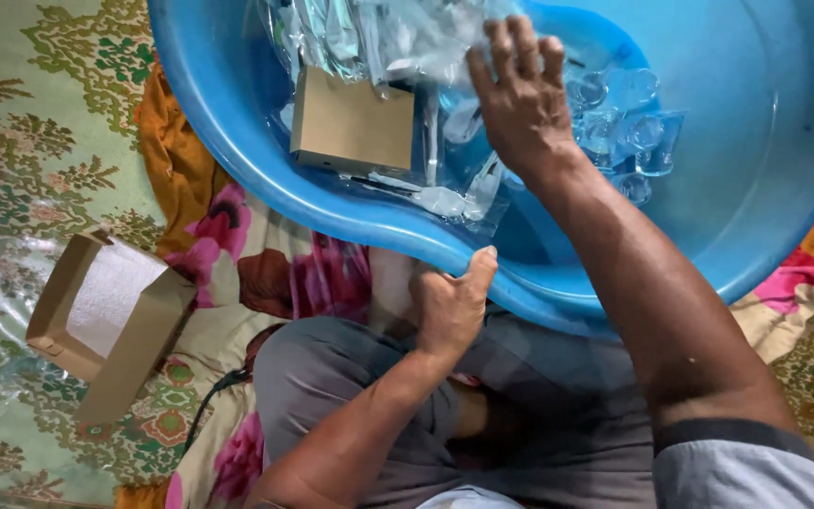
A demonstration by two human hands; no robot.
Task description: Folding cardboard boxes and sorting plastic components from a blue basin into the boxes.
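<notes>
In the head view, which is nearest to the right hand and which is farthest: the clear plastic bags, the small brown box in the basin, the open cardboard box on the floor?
1. Clear plastic bags: under the fingers of the right hand, in the blue basin.
2. Small brown box: in the basin, left of the hand.
3. Open cardboard box: outside the basin, far left on the patterned mat.

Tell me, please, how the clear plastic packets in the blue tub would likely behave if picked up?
The clear plastic packets look crinkled and glossy, so probably floppy and slippery. They appear thin, likely light. The right hand rests on them; the left hand grips the blue tub rim.
</notes>
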